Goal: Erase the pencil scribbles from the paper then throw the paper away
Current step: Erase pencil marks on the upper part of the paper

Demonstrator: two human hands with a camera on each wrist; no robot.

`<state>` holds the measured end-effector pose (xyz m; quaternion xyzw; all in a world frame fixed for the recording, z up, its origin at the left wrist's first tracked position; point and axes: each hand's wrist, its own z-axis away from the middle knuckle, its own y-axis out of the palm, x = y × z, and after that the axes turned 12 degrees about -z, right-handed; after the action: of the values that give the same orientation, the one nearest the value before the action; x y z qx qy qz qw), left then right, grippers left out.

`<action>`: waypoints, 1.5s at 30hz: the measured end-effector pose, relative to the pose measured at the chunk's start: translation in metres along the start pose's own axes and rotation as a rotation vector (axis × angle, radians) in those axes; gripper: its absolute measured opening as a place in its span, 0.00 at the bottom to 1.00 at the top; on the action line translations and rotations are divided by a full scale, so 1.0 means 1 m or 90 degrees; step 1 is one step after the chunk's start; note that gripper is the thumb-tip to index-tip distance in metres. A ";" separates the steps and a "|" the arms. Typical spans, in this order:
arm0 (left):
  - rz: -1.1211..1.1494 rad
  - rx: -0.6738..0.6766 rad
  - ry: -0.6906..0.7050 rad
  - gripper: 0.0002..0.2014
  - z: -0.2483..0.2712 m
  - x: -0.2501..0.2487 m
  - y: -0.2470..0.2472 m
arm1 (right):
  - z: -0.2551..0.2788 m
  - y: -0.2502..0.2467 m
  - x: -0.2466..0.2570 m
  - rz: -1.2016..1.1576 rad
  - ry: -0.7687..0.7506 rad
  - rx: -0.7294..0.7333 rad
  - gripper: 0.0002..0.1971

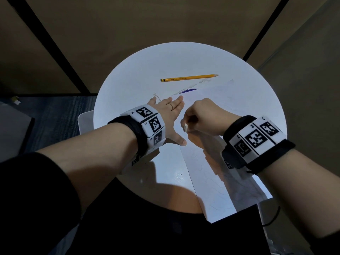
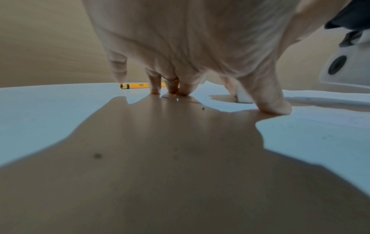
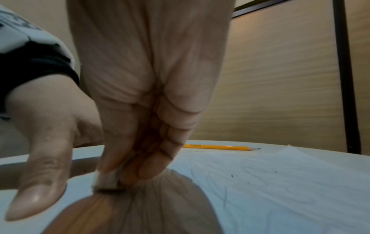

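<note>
A white sheet of paper (image 1: pixel 211 173) with faint pencil scribbles lies slantwise on the round white table (image 1: pixel 139 70), its near corner overhanging the front edge. My left hand (image 1: pixel 171 115) lies flat with spread fingers (image 2: pixel 183 91) pressed on the table, its thumb at the sheet's left edge. My right hand (image 1: pixel 200 115) is curled and pinches a small white eraser (image 1: pixel 186 127), whose lower end (image 3: pixel 106 182) touches the paper (image 3: pixel 280 182).
A yellow pencil (image 1: pixel 189 78) lies across the far half of the table, tip pointing right; it also shows behind the fingers as the pencil (image 2: pixel 136 86) and pencil (image 3: pixel 220 147). Eraser crumbs (image 1: pixel 187 90) lie near the sheet's far edge. Tan partition walls (image 1: pixel 165 21) stand behind.
</note>
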<state>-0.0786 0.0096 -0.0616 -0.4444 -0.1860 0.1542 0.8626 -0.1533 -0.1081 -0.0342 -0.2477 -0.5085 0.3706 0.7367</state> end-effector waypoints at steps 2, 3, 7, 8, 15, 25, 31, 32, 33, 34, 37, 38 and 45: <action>-0.003 -0.001 -0.001 0.57 -0.001 0.000 0.000 | 0.002 -0.002 0.001 0.030 0.008 0.033 0.06; -0.004 -0.001 0.001 0.57 0.000 0.000 0.000 | -0.001 -0.002 0.003 0.044 0.004 0.026 0.07; -0.005 -0.010 0.005 0.55 0.001 -0.001 -0.001 | -0.011 0.004 0.011 0.080 -0.023 -0.050 0.12; -0.008 -0.009 0.002 0.55 0.001 -0.001 -0.002 | -0.011 0.005 0.010 0.080 -0.023 -0.055 0.12; -0.014 0.002 -0.002 0.57 0.001 0.000 -0.001 | -0.001 0.000 0.012 0.106 -0.007 0.011 0.11; -0.014 0.012 -0.005 0.57 0.000 0.000 -0.002 | 0.010 0.003 0.003 0.021 0.005 0.012 0.05; 0.000 0.002 -0.004 0.56 0.000 0.000 -0.001 | -0.002 0.010 0.005 0.061 -0.019 -0.050 0.12; -0.004 0.004 -0.005 0.57 0.000 0.000 -0.001 | 0.000 0.012 0.003 0.041 -0.013 -0.055 0.11; -0.009 0.006 -0.005 0.57 0.000 0.000 -0.001 | 0.003 0.013 -0.001 0.014 -0.008 -0.051 0.09; -0.013 0.008 -0.004 0.57 0.000 0.000 -0.001 | 0.008 0.012 -0.004 -0.013 -0.004 -0.040 0.07; -0.014 0.012 -0.005 0.57 0.000 0.000 -0.001 | 0.018 0.006 -0.005 -0.029 0.013 0.018 0.05; -0.012 0.015 -0.004 0.57 0.000 0.000 -0.001 | 0.017 0.005 -0.003 -0.015 0.013 0.025 0.06; -0.004 0.011 -0.006 0.57 0.002 0.000 -0.002 | 0.002 0.013 0.003 0.039 -0.018 -0.056 0.11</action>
<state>-0.0793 0.0095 -0.0594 -0.4358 -0.1900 0.1554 0.8659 -0.1582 -0.0981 -0.0415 -0.2902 -0.5266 0.3739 0.7062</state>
